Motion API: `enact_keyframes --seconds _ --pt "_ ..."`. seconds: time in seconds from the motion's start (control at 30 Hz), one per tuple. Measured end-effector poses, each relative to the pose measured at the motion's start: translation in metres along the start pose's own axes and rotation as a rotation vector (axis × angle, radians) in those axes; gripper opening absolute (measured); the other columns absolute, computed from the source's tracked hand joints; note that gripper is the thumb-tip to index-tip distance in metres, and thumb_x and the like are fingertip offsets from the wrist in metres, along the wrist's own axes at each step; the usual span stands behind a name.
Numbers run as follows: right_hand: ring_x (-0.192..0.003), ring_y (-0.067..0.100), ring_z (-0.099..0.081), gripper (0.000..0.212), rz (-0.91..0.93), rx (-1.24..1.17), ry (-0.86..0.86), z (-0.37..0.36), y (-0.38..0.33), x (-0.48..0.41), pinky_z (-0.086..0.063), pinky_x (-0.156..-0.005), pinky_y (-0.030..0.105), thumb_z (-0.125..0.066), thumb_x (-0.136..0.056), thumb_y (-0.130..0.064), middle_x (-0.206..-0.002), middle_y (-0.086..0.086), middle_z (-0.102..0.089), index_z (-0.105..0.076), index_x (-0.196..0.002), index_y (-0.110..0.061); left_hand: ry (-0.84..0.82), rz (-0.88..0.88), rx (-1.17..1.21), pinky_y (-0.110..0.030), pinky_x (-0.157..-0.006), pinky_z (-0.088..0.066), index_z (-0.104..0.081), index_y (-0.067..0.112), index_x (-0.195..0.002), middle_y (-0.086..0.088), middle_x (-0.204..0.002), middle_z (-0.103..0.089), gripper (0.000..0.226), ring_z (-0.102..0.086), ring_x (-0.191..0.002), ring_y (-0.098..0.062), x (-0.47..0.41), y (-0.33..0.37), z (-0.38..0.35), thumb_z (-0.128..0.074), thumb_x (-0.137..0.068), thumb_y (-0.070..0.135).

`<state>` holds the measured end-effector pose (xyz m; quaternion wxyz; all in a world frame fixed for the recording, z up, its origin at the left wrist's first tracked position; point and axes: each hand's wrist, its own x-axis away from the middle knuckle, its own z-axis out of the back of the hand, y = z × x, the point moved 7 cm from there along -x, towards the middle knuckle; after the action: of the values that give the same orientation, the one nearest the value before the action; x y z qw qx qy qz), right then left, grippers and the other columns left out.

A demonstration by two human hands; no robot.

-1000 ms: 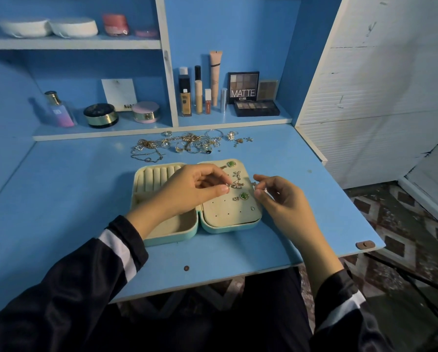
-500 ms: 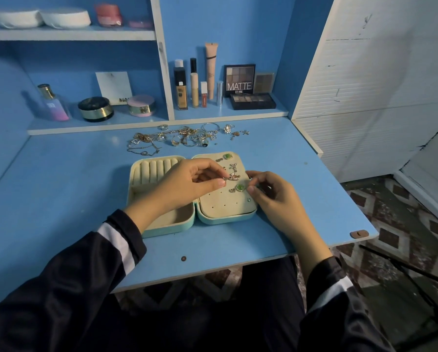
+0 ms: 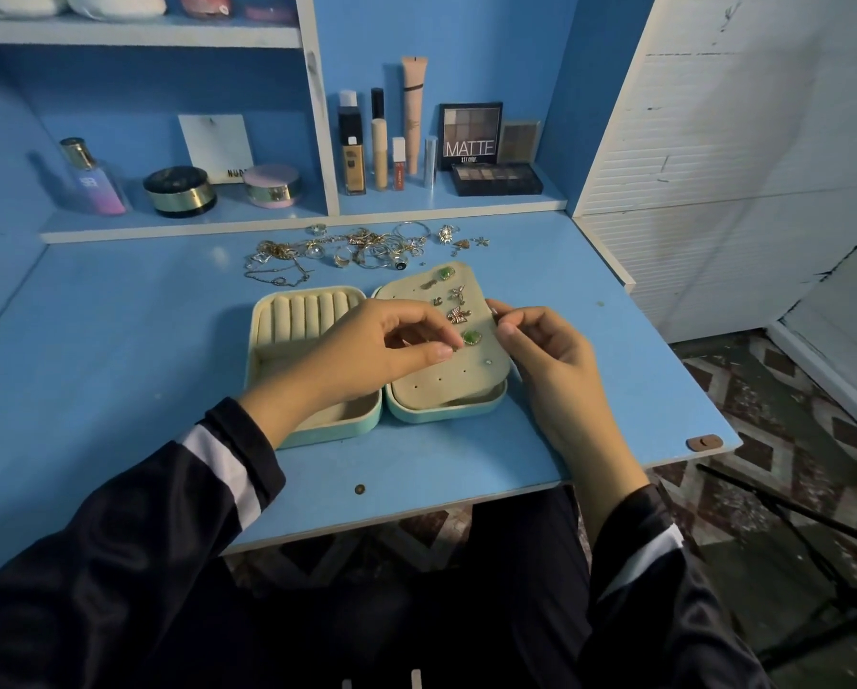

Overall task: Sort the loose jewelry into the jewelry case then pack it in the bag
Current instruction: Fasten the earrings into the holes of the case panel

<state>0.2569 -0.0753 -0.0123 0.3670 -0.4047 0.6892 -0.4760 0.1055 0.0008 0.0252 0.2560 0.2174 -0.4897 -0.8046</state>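
Jewelry case (image 3: pixel 327 431) lies open mid-frame on the counter (image 3: pixel 143 340); fingers of the left hand (image 3: pixel 367 353) pinch the green stud (image 3: pixel 471 337) on its earring panel (image 3: pixel 446 380), fingers of the right hand (image 3: pixel 550 358) grip that panel's right edge, loose jewelry (image 3: pixel 357 246) lying just above.

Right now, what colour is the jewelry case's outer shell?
Pale mint-green on the jewelry case, with a cream lining; clearest in the head view.

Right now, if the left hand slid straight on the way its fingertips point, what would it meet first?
Most likely the green earring pinned on the case's earring panel, just ahead of the left hand; past it, the right hand. Depth is hard to judge.
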Motion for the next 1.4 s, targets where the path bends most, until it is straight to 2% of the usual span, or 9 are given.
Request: enact_keyframes --seconds 0.17,0.27,0.37,0.47,0.63,0.73,1.0,1.13,1.4 --pt "-0.125 0.029 -0.055 0.007 0.002 -0.108 -0.022 -0.006 -0.003 0.0 -0.053 -0.094 0.035 -0.052 -0.095 0.002 -0.116 0.018 -0.068 -0.057 -0.09 0.0 -0.019 0.012 -0.057 -0.025 -0.078 -0.051 -0.073 0.032 -0.086 0.01 -0.087 -0.072 0.018 -0.063 -0.082 -0.008 0.001 0.005 0.0 -0.072 -0.087 0.014" --pt "-0.126 0.03 -0.055 0.007 0.011 -0.11 -0.028 -0.008 -0.004 0.0 -0.053 -0.094 0.035 -0.051 -0.095 0.002 -0.117 0.019 -0.066 -0.056 -0.09 0.0 -0.033 0.01 -0.077 -0.015 -0.072 -0.048 -0.073 0.032 -0.086 0.019 -0.081 -0.07 0.017 -0.06 -0.076 0.003 0.002 0.009 -0.002 -0.072 -0.086 0.015" --pt "-0.125 0.03 -0.055 0.007 0.016 -0.115 -0.032 -0.009 -0.004 0.0 -0.053 -0.094 0.034 -0.051 -0.094 0.002 -0.119 0.02 -0.065 -0.056 -0.09 0.0 -0.05 0.012 -0.107 -0.012 -0.071 -0.046 -0.072 0.033 -0.085 0.014 -0.082 -0.07 0.019 -0.06 -0.076 0.004 0.002 0.011 -0.004 -0.073 -0.087 0.013" --pt "-0.124 0.03 -0.056 0.008 0.026 -0.111 -0.027 -0.009 -0.004 -0.001 -0.052 -0.093 0.033 -0.051 -0.094 0.003 -0.116 0.018 -0.067 -0.056 -0.089 0.0 -0.076 0.019 -0.131 -0.007 -0.07 -0.042 -0.071 0.032 -0.084 0.018 -0.078 -0.068 0.022 -0.06 -0.075 0.008 0.001 0.012 -0.007 -0.072 -0.087 0.01" --pt "-0.125 0.03 -0.055 0.009 0.025 -0.12 -0.023 -0.008 -0.003 0.0 -0.052 -0.092 0.032 -0.051 -0.094 0.004 -0.116 0.018 -0.066 -0.056 -0.089 0.0 -0.126 0.036 -0.19 -0.024 -0.088 -0.05 -0.07 0.039 -0.084 0.011 -0.092 -0.073 0.025 -0.065 -0.092 -0.004 0.0 0.01 -0.008 -0.072 -0.087 0.014" --pt "-0.125 0.031 -0.055 0.008 0.026 -0.129 -0.023 -0.008 -0.001 0.0 -0.052 -0.092 0.032 -0.051 -0.094 0.003 -0.116 0.017 -0.067 -0.056 -0.089 -0.001 -0.129 0.037 -0.197 -0.027 -0.091 -0.05 -0.07 0.039 -0.085 0.014 -0.093 -0.073 0.024 -0.065 -0.096 -0.006 -0.001 0.01 -0.008 -0.072 -0.087 0.015" --pt "-0.125 0.03 -0.055 0.008 0.032 -0.142 -0.029 -0.008 -0.001 -0.001 -0.051 -0.097 0.035 -0.051 -0.095 0.003 -0.117 0.018 -0.066 -0.056 -0.09 -0.001 -0.153 0.059 -0.241 -0.018 -0.085 -0.048 -0.07 0.041 -0.081 0.019 -0.089 -0.071 0.028 -0.063 -0.091 0.0 -0.002 0.009 -0.009 -0.07 -0.089 0.014" --pt "-0.126 0.03 -0.054 0.008 0.026 -0.142 -0.03 -0.009 -0.001 -0.001 -0.052 -0.094 0.034 -0.051 -0.094 0.003 -0.118 0.019 -0.065 -0.056 -0.089 0.0 -0.105 0.051 -0.184 -0.012 -0.072 -0.047 -0.07 0.036 -0.084 0.012 -0.083 -0.07 0.023 -0.062 -0.077 0.003 -0.004 0.009 -0.007 -0.073 -0.087 0.013" --pt "-0.126 0.031 -0.054 0.009 0.016 -0.137 -0.024 -0.009 0.0 -0.001 -0.048 -0.102 0.042 -0.05 -0.095 0.003 -0.119 0.02 -0.065 -0.056 -0.089 -0.001 -0.027 0.001 -0.172 -0.016 -0.075 -0.05 -0.072 0.032 -0.083 0.013 -0.082 -0.072 0.017 -0.064 -0.08 -0.001 0.001 0.009 -0.005 -0.076 -0.084 0.016"
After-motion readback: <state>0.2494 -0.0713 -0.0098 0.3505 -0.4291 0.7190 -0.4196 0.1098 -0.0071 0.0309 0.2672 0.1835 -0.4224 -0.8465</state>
